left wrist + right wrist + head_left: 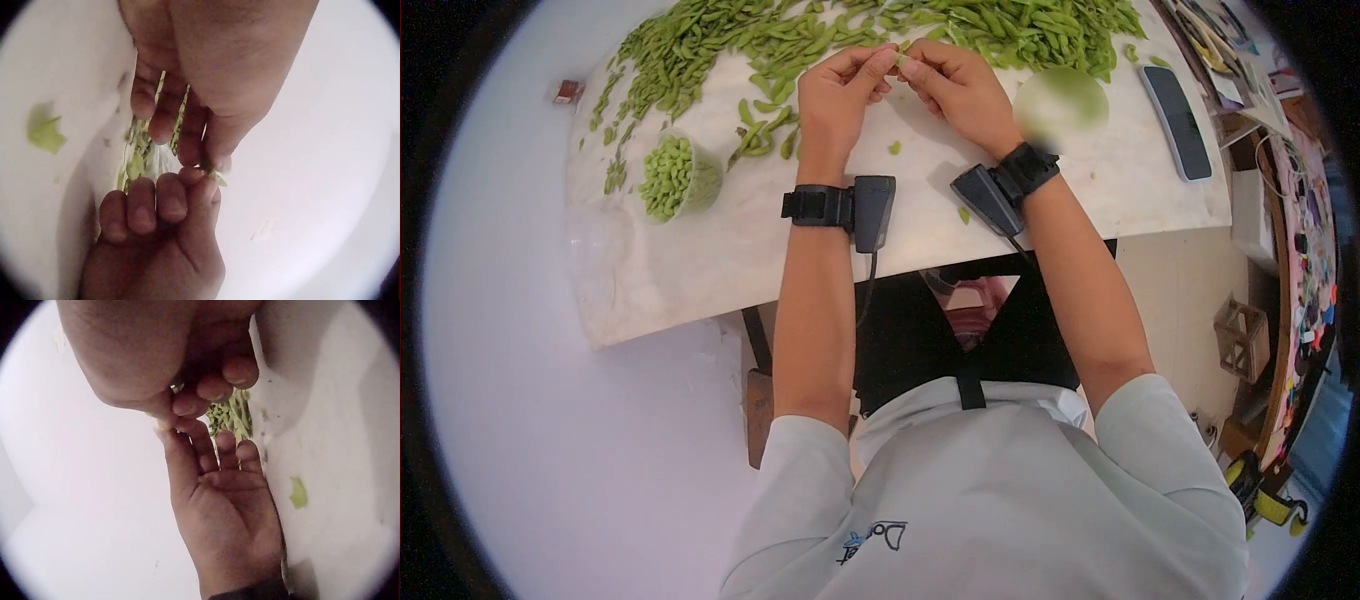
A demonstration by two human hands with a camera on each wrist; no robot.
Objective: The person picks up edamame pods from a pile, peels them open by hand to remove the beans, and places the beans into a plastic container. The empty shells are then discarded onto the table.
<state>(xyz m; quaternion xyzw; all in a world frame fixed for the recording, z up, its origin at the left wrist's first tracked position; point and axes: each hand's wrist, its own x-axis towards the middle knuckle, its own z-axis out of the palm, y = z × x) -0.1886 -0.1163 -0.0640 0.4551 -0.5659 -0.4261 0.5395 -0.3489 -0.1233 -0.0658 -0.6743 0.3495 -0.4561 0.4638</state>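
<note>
Up at the near side of the heaped pods, my left hand (836, 98) and right hand (962, 98) meet at their fingertips. Between them is a small green edamame pod (899, 60), pinched by thumb and forefinger of each hand. In the left wrist view, a pale green tip of the pod (220, 179) pokes out beside the thumbs; the fingers hide the remainder. The other fingers of both hands are bent and hold nothing. A clear plastic cup (706, 178) full of shelled green beans (665, 175) stands to the left of my left hand.
Heaps of edamame pods (690, 60) spread along the table's far side. Loose pods (762, 132) lie beside my left wrist, and green scraps (894, 148) dot the white table cover (730, 270). A blurred round pale-green shape (1062, 102) and a phone (1176, 122) are on the right.
</note>
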